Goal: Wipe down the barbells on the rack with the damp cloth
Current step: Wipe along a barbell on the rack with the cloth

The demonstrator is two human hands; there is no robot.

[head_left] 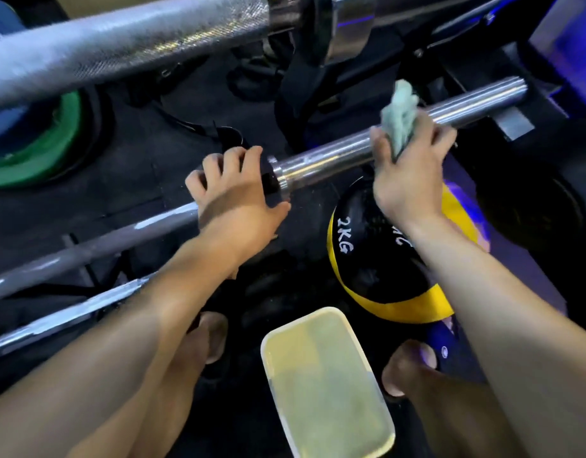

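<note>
Right hand [410, 170] is wrapped over the sleeve of the middle barbell [334, 157], fingers curled round the steel with the pale green cloth [400, 117] bunched between palm and bar, a tuft of it sticking up above the knuckles. Left hand [235, 190] sits at the inner end of that same sleeve, right by the collar, fingers curled over the bar where the chrome meets the grey shaft, thumb reaching underneath; it grips the bar. That barbell runs on a slant, its far end up toward the right, lying on the rack [513, 123], the grey shaft dropping away to the left edge of the view. Above it, close to the camera and blurred, a second barbell [126, 44] with a knurled shaft crosses the top of the view. Below, another chrome bar [63, 312] lies near the left edge, running the same slant. On the dark floor under the right hand rests a black-and-yellow ball [377, 259] marked 2KG, partly covered by the right forearm. Just in front of it, between the person's two bare feet, stands a pale yellowish tub [324, 381] with rounded corners; whether it holds liquid I cannot tell. A green plate [37, 153] lies off at the left edge, beneath the top barbell.
</note>
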